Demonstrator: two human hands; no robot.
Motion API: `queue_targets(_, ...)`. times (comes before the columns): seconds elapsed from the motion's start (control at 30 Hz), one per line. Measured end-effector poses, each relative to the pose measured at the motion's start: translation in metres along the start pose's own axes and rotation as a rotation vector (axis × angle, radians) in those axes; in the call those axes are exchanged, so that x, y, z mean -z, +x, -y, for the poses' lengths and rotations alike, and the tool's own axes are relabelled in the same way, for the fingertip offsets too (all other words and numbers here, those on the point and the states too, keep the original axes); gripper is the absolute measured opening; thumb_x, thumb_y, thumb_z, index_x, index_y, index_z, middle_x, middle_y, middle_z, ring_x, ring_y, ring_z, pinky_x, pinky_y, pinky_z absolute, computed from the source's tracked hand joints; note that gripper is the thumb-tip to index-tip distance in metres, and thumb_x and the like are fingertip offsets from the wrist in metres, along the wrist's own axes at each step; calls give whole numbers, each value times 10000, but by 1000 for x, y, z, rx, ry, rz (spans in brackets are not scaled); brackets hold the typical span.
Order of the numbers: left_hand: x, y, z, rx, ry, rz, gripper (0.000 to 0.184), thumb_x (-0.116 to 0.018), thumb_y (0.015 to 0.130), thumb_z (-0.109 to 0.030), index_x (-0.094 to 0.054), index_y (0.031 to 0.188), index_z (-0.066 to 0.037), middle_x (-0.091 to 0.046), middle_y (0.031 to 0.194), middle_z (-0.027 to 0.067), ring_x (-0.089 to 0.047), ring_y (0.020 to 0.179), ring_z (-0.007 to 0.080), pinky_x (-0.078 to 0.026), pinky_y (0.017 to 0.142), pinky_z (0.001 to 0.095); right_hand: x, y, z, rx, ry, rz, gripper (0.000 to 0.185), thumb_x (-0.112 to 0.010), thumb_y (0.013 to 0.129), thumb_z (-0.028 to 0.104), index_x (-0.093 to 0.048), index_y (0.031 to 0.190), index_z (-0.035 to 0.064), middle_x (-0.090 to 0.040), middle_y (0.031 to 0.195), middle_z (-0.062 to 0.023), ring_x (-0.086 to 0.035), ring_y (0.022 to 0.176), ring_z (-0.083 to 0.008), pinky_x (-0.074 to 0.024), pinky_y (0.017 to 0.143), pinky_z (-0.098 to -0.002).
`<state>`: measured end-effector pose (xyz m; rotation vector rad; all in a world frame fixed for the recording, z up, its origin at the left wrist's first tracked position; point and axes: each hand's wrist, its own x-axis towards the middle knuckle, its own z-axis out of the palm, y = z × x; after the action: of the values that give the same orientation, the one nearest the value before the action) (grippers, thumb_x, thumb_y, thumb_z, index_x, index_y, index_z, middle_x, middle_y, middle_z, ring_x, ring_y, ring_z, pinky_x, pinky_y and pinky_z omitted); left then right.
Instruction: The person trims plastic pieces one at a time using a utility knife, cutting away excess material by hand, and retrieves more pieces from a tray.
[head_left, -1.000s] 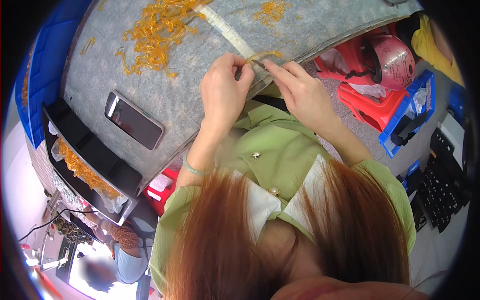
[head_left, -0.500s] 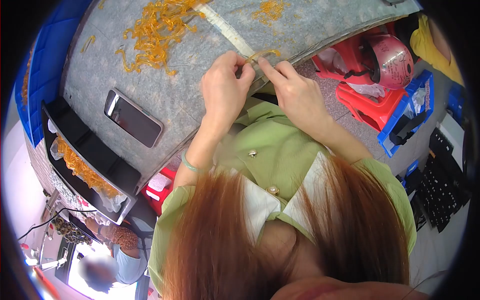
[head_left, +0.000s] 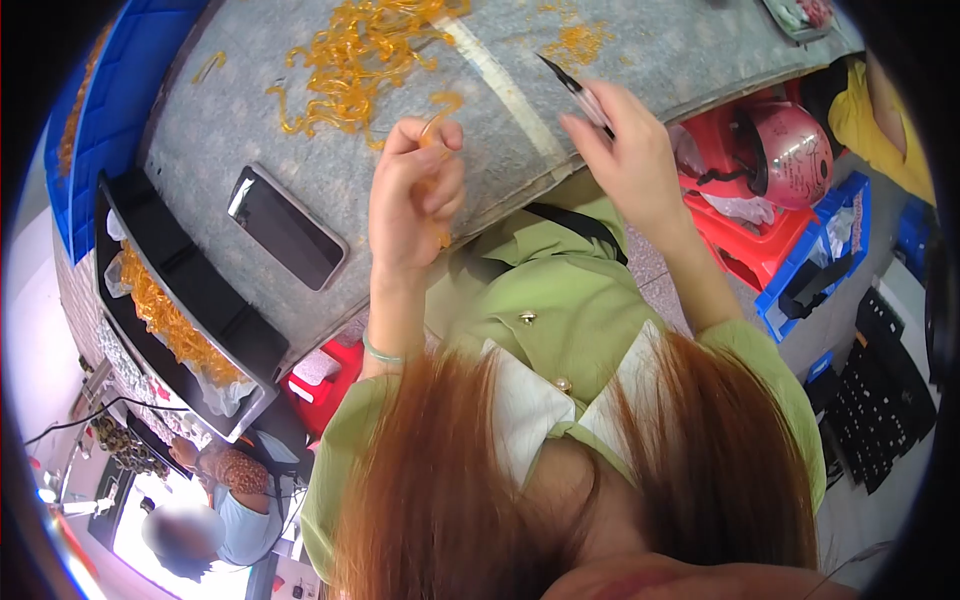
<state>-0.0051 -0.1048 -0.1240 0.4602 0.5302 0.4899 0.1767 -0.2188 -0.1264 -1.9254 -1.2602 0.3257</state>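
Observation:
My left hand [head_left: 415, 190] is closed around a curved, see-through amber plastic piece [head_left: 440, 108], raised over the front edge of the worktable. One curled end sticks up above the fingers, and part of the piece is hidden in the palm. In my right hand [head_left: 640, 150] is a slim craft knife [head_left: 568, 80], its dark pointed tip aimed up and left over the table. The two hands are apart. Beyond my left hand lies a heap of similar amber pieces [head_left: 350, 70]. Small amber scraps [head_left: 580, 42] are scattered beyond the knife tip.
A phone [head_left: 285, 228] lies on the grey tabletop [head_left: 240, 120], left of a pale tape strip [head_left: 500, 80]. Left stand a black bin [head_left: 190, 290] of amber pieces and a blue crate [head_left: 120, 110]. Right are a pink helmet [head_left: 795, 155] and red stool [head_left: 745, 240]. Another person [head_left: 245, 520] sits lower left.
My hands have separated. The left has lifted the amber piece away from the table edge, while the right has moved right, the knife now visible in it. The view has shifted slightly.

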Motion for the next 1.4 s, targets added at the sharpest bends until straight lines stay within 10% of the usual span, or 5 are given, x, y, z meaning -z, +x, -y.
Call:
queue_targets(0.33,24,-1,-6,38,-695,29,135,-431,850,-3,-469,980,-10,-393,832,57,-351,588,97,-313,435,177,-65,99,13,146,-200,297,187,-551,865,202,-515,939,34,-540,890,-183,-577,797,-343,-482,648,-393)
queue_targets(0.5,16,6,-15,96,-301,-160,112,-519,877,-58,-524,989,-58,-462,823,13,-401,627,75,-313,420,158,-37,75,11,303,-90,-31,196,-630,798,100,-564,959,11,-593,829,-125,-591,734,-306,-468,639,-344)
queue_targets(1.0,-18,20,14,69,690,-126,142,-601,858,-118,-582,962,-21,-478,679,-74,-343,515,-10,-219,437,162,18,49,24,564,-308,110,153,-575,736,108,-572,888,121,-563,805,-2,-599,594,-194,-461,471,-301)
queue_targets(1.2,-21,21,20,61,763,-200,142,-616,850,-162,-613,891,-26,-482,618,-78,-341,500,-2,-258,437,175,33,36,31,236,-39,-26,197,-552,829,118,-566,1017,59,-556,871,-100,-600,730,-283,-482,601,-364)
queue_targets(1.4,-14,23,35,-84,1213,-204,141,-605,828,-122,-601,870,13,-482,571,16,-415,498,92,-364,482,267,57,-28,-13,-92,-74,438,257,-547,849,109,-531,1098,46,-544,974,-137,-584,814,-349,-486,686,-389)
